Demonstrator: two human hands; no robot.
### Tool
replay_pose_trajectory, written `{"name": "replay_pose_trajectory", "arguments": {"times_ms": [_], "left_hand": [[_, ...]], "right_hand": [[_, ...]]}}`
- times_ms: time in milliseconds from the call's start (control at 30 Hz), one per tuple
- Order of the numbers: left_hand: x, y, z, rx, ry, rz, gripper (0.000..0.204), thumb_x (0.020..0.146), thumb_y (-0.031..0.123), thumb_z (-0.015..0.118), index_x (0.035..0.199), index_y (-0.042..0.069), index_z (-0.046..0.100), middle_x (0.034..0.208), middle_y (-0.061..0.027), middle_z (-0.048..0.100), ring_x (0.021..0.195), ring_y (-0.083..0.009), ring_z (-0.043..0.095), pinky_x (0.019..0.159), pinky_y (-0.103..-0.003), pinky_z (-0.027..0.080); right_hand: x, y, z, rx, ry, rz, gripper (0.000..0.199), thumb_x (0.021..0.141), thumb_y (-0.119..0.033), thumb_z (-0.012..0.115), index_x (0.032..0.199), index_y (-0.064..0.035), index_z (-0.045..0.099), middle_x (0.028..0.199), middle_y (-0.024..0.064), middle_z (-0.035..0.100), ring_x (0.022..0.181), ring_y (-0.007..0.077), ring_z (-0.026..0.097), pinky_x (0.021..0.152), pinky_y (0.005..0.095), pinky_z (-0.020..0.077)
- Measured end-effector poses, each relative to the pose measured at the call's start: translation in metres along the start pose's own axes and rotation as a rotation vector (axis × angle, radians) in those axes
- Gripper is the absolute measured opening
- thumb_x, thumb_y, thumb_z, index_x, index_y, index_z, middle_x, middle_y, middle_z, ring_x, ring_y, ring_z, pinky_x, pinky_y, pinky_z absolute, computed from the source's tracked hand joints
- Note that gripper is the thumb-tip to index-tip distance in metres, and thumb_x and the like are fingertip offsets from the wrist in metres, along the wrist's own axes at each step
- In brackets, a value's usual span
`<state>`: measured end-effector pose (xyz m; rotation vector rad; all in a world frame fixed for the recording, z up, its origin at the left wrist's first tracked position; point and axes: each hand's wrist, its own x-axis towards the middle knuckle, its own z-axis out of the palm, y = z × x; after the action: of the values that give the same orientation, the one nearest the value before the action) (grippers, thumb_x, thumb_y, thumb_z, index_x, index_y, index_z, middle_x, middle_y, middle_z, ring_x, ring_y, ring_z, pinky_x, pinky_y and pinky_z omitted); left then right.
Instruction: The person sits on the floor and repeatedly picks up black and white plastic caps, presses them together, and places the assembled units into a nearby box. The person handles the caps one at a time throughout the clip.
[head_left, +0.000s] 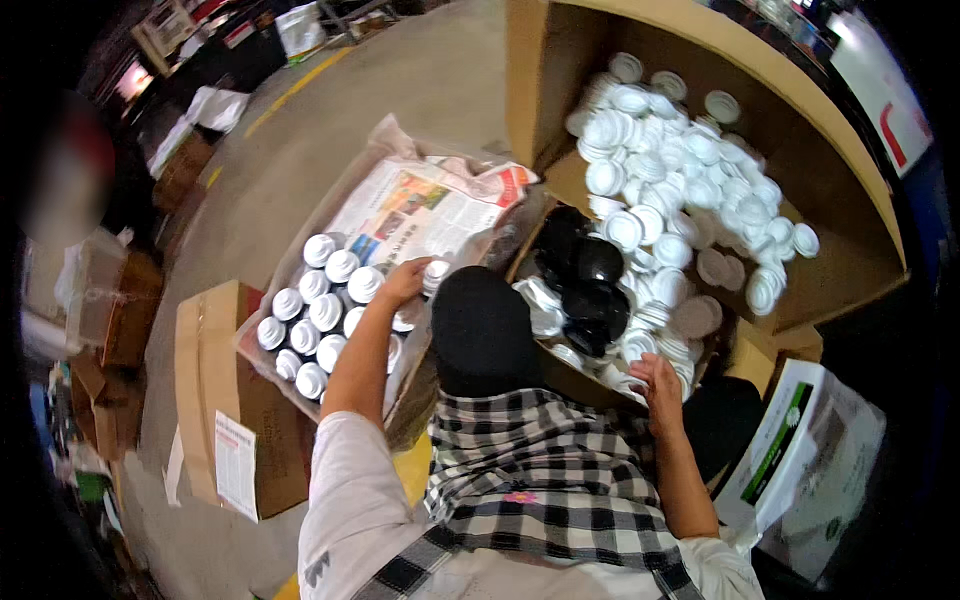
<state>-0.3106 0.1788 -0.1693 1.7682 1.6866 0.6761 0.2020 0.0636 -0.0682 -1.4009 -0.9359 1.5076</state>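
Note:
My left hand [405, 283] reaches over a plastic-lined carton [330, 215], its fingertips closed at the side of a white-capped piece [435, 276]. Standing in rows to the left are several dark, round-bodied pieces with stepped white caps [325, 312]; my forearm hides some of them. On the right side, my right hand [657, 382] is at the near edge of a heap of white round stepped caps [660, 190]. Its fingers are apart and slightly bent, with nothing plainly held. Several glossy black rounded pieces [600, 262] lie beside the caps.
A large cardboard box [850, 225] on its side holds the caps. Newspaper [420, 205] lines the far part of the carton. A closed brown box [205, 345] stands at the left, and a white printed box [800, 450] at the right. A yellow line [300, 90] crosses the floor.

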Motion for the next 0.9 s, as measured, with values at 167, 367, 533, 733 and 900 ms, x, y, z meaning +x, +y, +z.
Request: {"name": "replay_pose_trajectory", "arguments": {"times_ms": [167, 367, 533, 733, 900], "left_hand": [[-0.016, 0.038, -0.016, 0.141, -0.062, -0.034, 0.042, 0.079, 0.019, 0.059, 0.119, 0.006, 0.055, 0.115, -0.0208, 0.056, 0.108, -0.0352, 0.053, 0.094, -0.039, 0.039], [-0.001, 0.151, -0.011, 0.083, 0.532, 0.032, 0.026, 0.081, 0.015, 0.06, 0.103, 0.002, 0.061, 0.103, -0.0191, 0.061, 0.098, -0.033, 0.058, 0.086, -0.038, 0.045], [-0.007, 0.265, 0.084, -0.176, 0.114, 0.265, 0.03, 0.077, 0.019, 0.066, 0.102, 0.001, 0.061, 0.102, -0.0173, 0.061, 0.096, -0.032, 0.058, 0.085, -0.037, 0.045], [-0.009, 0.297, 0.17, 0.16, -0.005, 0.198, 0.053, 0.076, 0.037, 0.065, 0.12, 0.009, 0.053, 0.128, -0.0219, 0.044, 0.12, -0.0392, 0.038, 0.095, -0.047, 0.037], [0.001, 0.275, 0.181, -0.09, 0.213, 0.217, 0.036, 0.087, 0.019, 0.053, 0.12, 0.005, 0.052, 0.118, -0.0241, 0.052, 0.109, -0.0403, 0.048, 0.092, -0.043, 0.04]], "right_hand": [[0.024, -0.005, -0.023, 0.041, 0.105, -0.044, 0.038, 0.093, -0.04, 0.046, 0.107, -0.0055, 0.054, 0.094, 0.0051, 0.063, 0.087, 0.0136, 0.06, 0.071, 0.0284, 0.0472], [0.071, -0.003, -0.045, 0.014, 0.255, -0.16, 0.031, 0.092, -0.028, 0.051, 0.104, -0.0001, 0.057, 0.09, 0.0059, 0.062, 0.079, 0.0136, 0.059, 0.068, 0.0256, 0.0472], [0.138, -0.017, -0.078, -0.697, 0.662, -0.485, 0.023, 0.084, -0.018, 0.059, 0.101, -0.0036, 0.06, 0.092, 0.0136, 0.061, 0.083, 0.0307, 0.059, 0.077, 0.0375, 0.0468], [0.198, -0.037, -0.124, -1.207, 0.544, -0.677, 0.03, 0.079, -0.016, 0.062, 0.108, -0.0091, 0.056, 0.112, 0.015, 0.051, 0.109, 0.0342, 0.045, 0.092, 0.044, 0.0397], [0.194, -0.045, -0.118, -1.34, 0.386, -0.551, 0.033, 0.074, -0.009, 0.063, 0.107, -0.0082, 0.06, 0.102, 0.0126, 0.061, 0.101, 0.0307, 0.053, 0.089, 0.04, 0.042]]}}
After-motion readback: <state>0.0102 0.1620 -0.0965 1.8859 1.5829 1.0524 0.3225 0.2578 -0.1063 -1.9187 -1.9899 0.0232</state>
